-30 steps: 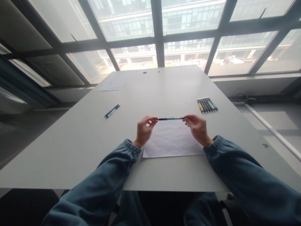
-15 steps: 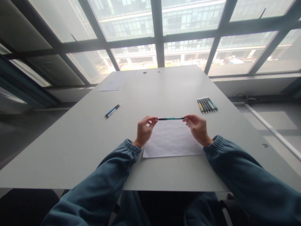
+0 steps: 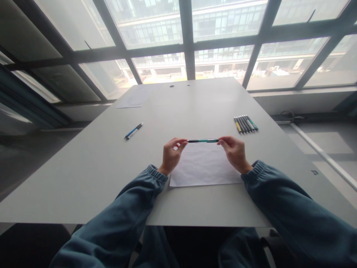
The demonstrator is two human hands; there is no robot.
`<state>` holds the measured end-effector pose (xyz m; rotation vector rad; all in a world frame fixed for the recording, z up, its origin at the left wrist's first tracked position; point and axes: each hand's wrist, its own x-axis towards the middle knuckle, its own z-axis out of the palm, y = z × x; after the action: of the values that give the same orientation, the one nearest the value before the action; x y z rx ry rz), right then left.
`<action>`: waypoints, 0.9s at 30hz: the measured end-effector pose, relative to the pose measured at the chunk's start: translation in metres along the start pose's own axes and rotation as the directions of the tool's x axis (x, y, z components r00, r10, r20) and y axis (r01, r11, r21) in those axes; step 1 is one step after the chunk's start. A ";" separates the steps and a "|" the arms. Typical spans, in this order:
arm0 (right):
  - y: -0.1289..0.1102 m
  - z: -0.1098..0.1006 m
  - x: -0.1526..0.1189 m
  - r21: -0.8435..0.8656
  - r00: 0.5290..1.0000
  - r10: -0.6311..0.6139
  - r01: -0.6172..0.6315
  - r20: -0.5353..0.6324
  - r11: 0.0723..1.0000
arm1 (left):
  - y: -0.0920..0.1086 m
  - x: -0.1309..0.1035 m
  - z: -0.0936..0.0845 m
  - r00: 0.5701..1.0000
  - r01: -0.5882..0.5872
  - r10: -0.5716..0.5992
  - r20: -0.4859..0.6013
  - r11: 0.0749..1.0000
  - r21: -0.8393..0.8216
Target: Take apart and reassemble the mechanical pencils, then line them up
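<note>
A black and green pen (image 3: pixel 203 140) is stretched level between my two hands, above the far edge of a white paper sheet (image 3: pixel 205 167). My left hand (image 3: pixel 173 152) pinches its black end between thumb and fingers. At the other end, the fingertips of my right hand (image 3: pixel 232 150) are closed on the green part. Several pens (image 3: pixel 245 124) lie side by side in a row to the right, one with a yellow barrel and one green. To the left lie two pens (image 3: pixel 133 131) close together, one of them blue.
The white table (image 3: pixel 106 175) reaches toward large windows. Another paper (image 3: pixel 132 97) lies at its far left. A small dark round piece (image 3: pixel 171 86) sits near the far edge, and a small dark mark (image 3: pixel 314 172) is at the right.
The pen has turned slightly about its own length between my fingers. Both hands have stayed in place.
</note>
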<state>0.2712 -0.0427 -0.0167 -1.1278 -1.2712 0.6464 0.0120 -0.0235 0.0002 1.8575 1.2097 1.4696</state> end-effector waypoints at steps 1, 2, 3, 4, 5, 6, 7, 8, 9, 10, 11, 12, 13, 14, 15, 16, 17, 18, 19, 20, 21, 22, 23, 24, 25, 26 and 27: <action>0.000 0.000 0.000 0.003 1.000 0.000 0.000 -0.001 1.000 | 0.000 0.000 0.000 1.000 0.001 -0.001 -0.001 1.000 -0.002; 0.001 0.000 0.000 0.008 1.000 0.000 0.000 0.000 1.000 | 0.000 0.000 0.000 1.000 0.002 -0.002 -0.001 1.000 -0.003; 0.001 0.000 0.000 0.012 1.000 0.000 0.000 0.000 1.000 | -0.001 0.000 0.000 1.000 0.002 -0.002 -0.001 1.000 -0.003; 0.002 0.000 0.000 0.016 1.000 0.000 0.000 -0.001 1.000 | -0.001 -0.001 0.000 1.000 0.001 -0.001 0.001 1.000 -0.002; 0.002 0.000 0.000 0.017 1.000 0.000 0.000 -0.002 1.000 | -0.001 -0.001 0.000 1.000 0.001 -0.001 0.001 1.000 -0.001; 0.003 0.000 0.000 0.016 1.000 0.001 -0.001 -0.003 1.000 | -0.002 -0.001 0.000 1.000 0.001 -0.001 -0.001 1.000 -0.001; 0.003 0.000 0.000 0.013 1.000 0.003 -0.003 -0.003 1.000 | -0.002 -0.001 0.000 1.000 0.001 -0.001 -0.003 1.000 0.000; 0.002 0.000 0.000 0.009 1.000 0.005 -0.005 -0.002 1.000 | -0.002 -0.001 0.000 1.000 0.001 -0.001 -0.003 1.000 0.000; 0.002 0.000 0.000 0.006 1.000 0.008 -0.008 -0.001 1.000 | -0.002 -0.001 0.000 1.000 0.002 -0.002 -0.004 1.000 -0.001; 0.001 0.000 -0.001 0.005 1.000 0.010 -0.010 0.000 1.000 | -0.002 -0.001 0.000 1.000 0.003 -0.003 -0.005 1.000 -0.002; 0.000 -0.001 -0.001 0.004 1.000 0.012 -0.012 0.001 1.000 | -0.002 -0.001 0.000 1.000 0.005 -0.005 -0.005 1.000 -0.004; -0.001 0.000 -0.001 0.005 1.000 0.013 -0.013 0.002 1.000 | -0.003 -0.001 0.000 1.000 0.007 -0.007 -0.003 1.000 -0.005; -0.001 0.000 -0.001 0.006 1.000 0.013 -0.013 0.002 1.000 | -0.003 -0.001 0.000 1.000 0.008 -0.008 -0.001 1.000 -0.006; -0.002 0.000 -0.001 0.007 1.000 0.013 -0.014 0.002 1.000 | -0.003 -0.001 0.000 1.000 0.009 -0.009 0.000 1.000 -0.007; -0.002 0.000 -0.001 0.008 1.000 0.014 -0.014 0.002 1.000 | -0.003 -0.001 0.000 1.000 0.009 -0.009 0.001 1.000 -0.008; -0.002 0.000 -0.001 0.009 1.000 0.013 -0.013 0.003 1.000 | -0.003 -0.001 0.000 1.000 0.009 -0.009 0.004 1.000 -0.009; -0.002 0.000 -0.001 0.008 1.000 0.013 -0.013 0.003 1.000 | -0.003 -0.001 0.000 1.000 0.008 -0.008 0.005 1.000 -0.009; -0.002 0.000 -0.001 0.008 1.000 0.011 -0.011 0.004 1.000 | -0.003 -0.001 0.000 1.000 0.008 -0.008 0.005 1.000 -0.009; -0.001 0.000 -0.001 0.006 1.000 0.010 -0.010 0.006 1.000 | -0.003 -0.001 0.000 1.000 0.009 -0.009 0.004 1.000 -0.007; -0.001 0.000 -0.001 0.006 1.000 0.008 -0.008 0.007 1.000 | -0.003 -0.001 0.000 1.000 0.010 -0.010 0.004 1.000 -0.005; -0.001 0.000 0.000 0.006 1.000 0.006 -0.006 0.008 1.000 | -0.003 -0.001 0.000 1.000 0.012 -0.012 0.005 1.000 -0.003; -0.001 0.000 0.000 0.009 1.000 0.004 -0.004 0.008 1.000 | -0.003 -0.001 0.000 1.000 0.014 -0.014 0.004 1.000 -0.001; -0.002 0.000 0.000 0.011 1.000 0.002 -0.002 0.007 1.000 | -0.003 0.000 0.000 1.000 0.015 -0.015 0.003 1.000 0.000; -0.002 0.000 0.000 0.013 1.000 0.002 -0.002 0.006 1.000 | -0.003 0.000 0.000 1.000 0.017 -0.017 0.003 1.000 -0.001; -0.002 0.000 0.000 0.014 1.000 0.001 -0.001 0.004 1.000 | -0.003 0.000 0.000 1.000 0.018 -0.018 0.002 1.000 -0.003; -0.003 0.000 0.000 0.014 1.000 0.000 0.000 0.004 1.000 | -0.002 0.000 0.000 1.000 0.021 -0.021 0.002 1.000 -0.006; -0.003 0.000 0.000 0.013 1.000 -0.001 0.001 0.003 1.000 | -0.002 0.000 0.000 1.000 0.023 -0.023 0.001 1.000 -0.010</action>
<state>0.2709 -0.0439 -0.0142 -1.1157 -1.2682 0.6555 0.0111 -0.0226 -0.0014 1.8317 1.2176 1.4590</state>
